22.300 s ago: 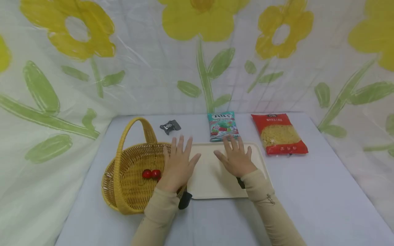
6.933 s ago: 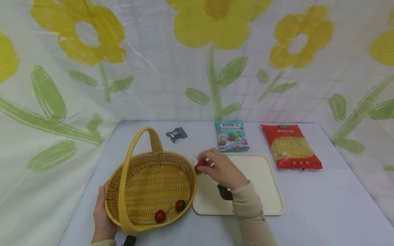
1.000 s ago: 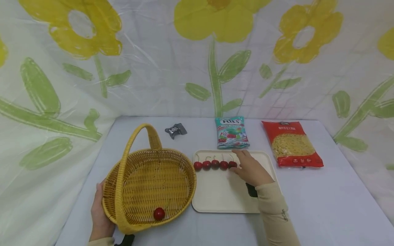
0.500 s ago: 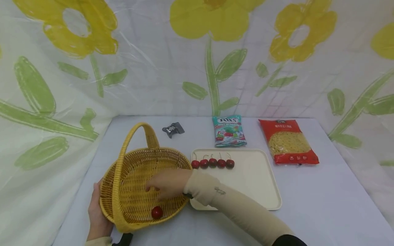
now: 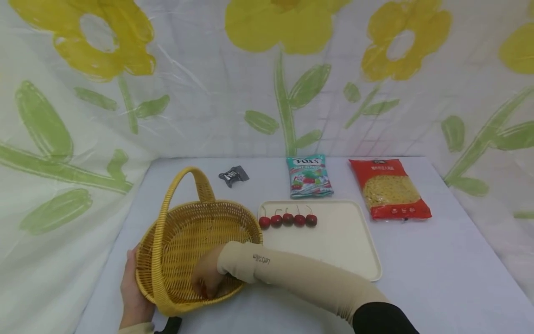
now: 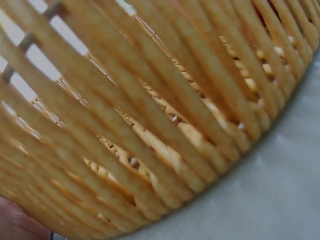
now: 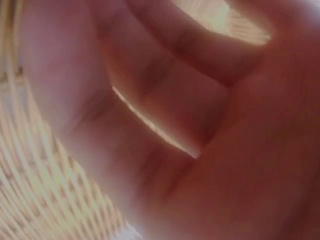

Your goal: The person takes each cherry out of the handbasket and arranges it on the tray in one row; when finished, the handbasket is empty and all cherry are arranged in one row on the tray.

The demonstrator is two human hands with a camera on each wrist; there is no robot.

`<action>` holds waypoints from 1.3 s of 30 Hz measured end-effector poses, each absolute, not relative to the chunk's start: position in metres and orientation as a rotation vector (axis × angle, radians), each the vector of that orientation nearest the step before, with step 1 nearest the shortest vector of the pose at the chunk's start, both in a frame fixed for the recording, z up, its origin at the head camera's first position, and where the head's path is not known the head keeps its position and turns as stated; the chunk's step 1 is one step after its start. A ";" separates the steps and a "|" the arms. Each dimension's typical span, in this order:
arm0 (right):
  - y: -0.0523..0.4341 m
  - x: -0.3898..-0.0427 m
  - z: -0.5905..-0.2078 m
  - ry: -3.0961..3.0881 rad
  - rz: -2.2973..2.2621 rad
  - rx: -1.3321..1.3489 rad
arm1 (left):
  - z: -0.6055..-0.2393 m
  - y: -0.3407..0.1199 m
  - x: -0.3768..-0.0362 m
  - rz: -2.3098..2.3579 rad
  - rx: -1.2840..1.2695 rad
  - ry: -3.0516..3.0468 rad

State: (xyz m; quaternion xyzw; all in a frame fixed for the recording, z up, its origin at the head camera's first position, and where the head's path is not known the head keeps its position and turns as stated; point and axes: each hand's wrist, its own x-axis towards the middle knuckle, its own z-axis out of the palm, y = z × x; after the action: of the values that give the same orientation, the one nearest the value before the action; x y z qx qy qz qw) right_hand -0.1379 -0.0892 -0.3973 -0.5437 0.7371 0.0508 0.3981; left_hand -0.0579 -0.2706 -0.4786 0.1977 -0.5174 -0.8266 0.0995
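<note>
A yellow wicker basket (image 5: pixel 177 264) with a tall handle stands on the left of the table. Cupped against its outer left side is my left hand (image 5: pixel 135 297), its fingers partly hidden by the wall. Close wicker slats (image 6: pixel 165 115) fill the left wrist view. My right hand (image 5: pixel 208 271) reaches down inside the basket, fingers curled round a red cherry (image 5: pixel 203 291), mostly covered by them. Several dark red cherries (image 5: pixel 288 219) with stems up lie in a row along the upper left of a cream tray (image 5: pixel 329 241). In the right wrist view, the bent fingers (image 7: pixel 165 75) hide the cherry.
Behind the tray lies a teal candy bag (image 5: pixel 309 176). A red pasta bag (image 5: pixel 390 190) is to its right, and a small dark grey wrapped packet (image 5: pixel 233 176) is behind the basket. A flower-printed curtain (image 5: pixel 200 102) closes off the back.
My right hand has left the last cherry of the tray row and moved left and down into the basket, onto the cherry there. The left hand has stayed at the basket's side.
</note>
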 end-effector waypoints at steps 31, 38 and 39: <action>0.211 -0.183 -0.426 2.796 -1.082 -0.425 | -0.483 -0.269 -0.061 -2.494 0.616 -1.429; 0.199 -0.199 -0.451 2.796 -0.946 -0.431 | -0.481 -0.270 -0.060 -2.473 0.606 -1.397; 0.197 -0.200 -0.452 2.788 -0.943 -0.410 | -0.481 -0.271 -0.060 -2.481 0.589 -1.388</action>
State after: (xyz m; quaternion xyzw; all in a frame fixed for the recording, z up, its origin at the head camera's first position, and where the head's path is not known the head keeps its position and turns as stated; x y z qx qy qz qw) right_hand -0.1997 0.1971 -0.4524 -0.1374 0.9349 -0.3161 0.0848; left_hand -0.0598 -0.2710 -0.4813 0.2013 -0.4748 -0.8485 0.1186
